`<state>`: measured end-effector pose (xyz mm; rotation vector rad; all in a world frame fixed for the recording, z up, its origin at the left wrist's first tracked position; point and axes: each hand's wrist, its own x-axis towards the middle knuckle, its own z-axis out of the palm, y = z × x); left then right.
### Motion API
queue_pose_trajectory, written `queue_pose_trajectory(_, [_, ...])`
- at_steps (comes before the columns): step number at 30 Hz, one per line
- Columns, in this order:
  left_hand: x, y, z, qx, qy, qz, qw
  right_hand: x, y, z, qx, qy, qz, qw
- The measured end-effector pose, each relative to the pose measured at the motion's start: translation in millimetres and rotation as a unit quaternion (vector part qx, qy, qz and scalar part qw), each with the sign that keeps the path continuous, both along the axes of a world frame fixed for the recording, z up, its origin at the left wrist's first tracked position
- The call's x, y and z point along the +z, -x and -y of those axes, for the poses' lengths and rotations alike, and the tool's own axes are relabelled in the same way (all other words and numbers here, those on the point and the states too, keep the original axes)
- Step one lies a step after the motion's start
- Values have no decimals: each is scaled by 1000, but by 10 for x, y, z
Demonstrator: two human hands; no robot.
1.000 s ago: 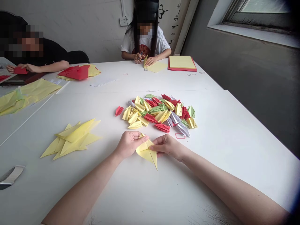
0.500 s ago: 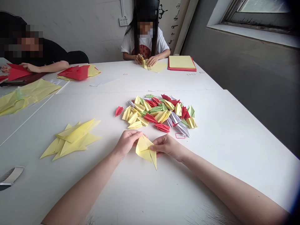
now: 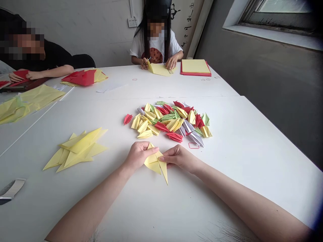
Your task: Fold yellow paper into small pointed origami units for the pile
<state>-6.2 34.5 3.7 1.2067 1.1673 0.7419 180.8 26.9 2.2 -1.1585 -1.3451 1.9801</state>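
Between my two hands is a folded piece of yellow paper (image 3: pixel 153 165), its narrow points hanging toward me. My left hand (image 3: pixel 140 154) grips its upper left part, thumb lying across the front face. On the other side, my right hand (image 3: pixel 178 156) pinches the right edge between thumb and fingers. Just beyond my hands lies a heap of small folded paper pieces (image 3: pixel 174 116) in yellow, red, green and pale lilac. A stack of larger folded yellow papers (image 3: pixel 78 149) rests on the table left of my left hand.
Across the white table (image 3: pixel 227 161), a person (image 3: pixel 156 47) handles yellow paper beside a stack of yellow and red sheets (image 3: pixel 195 66). Another person (image 3: pixel 57 62) at far left holds red paper. Red and yellow papers (image 3: pixel 84 77) lie near that person. A strap-like object (image 3: pixel 12 190) sits at the left edge.
My left thumb has moved right and down across the yellow paper, pressing over its front. The right hand stays nearly in place. Across the table, the person's yellow paper and hands have shifted.
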Motion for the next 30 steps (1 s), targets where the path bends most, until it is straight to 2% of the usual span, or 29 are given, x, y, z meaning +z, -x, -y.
queue_pose_trajectory(7, [23, -3, -30, 1, 26, 28, 999, 14, -2, 8, 10, -13, 7, 1000])
queue_pose_trajectory(13, [77, 44, -41, -57, 36, 38, 997, -91, 33, 101, -51, -194, 92, 975])
queue_pose_trajectory(16, [94, 45, -39, -39, -5, 40, 998, -118, 38, 114, -64, -144, 42, 987])
queue_pose_trajectory(20, [49, 27, 16, 70, -153, 41, 985, -105, 33, 82, -124, -45, -6, 991])
queue_pose_trajectory(22, [1, 6, 75, 94, -197, 41, 975, -107, 29, 67, -152, -27, -14, 988])
queue_pose_trajectory(25, [-68, -60, 168, 24, -231, 37, 972, -125, 24, 66, -165, -22, -36, 985])
queue_pose_trajectory(27, [-105, -120, 206, -10, -224, 18, 974, -131, 24, 75, -148, -28, -47, 987])
queue_pose_trajectory(30, [-158, -182, 206, 25, -199, -39, 979, -110, 32, 98, -92, -45, -57, 993])
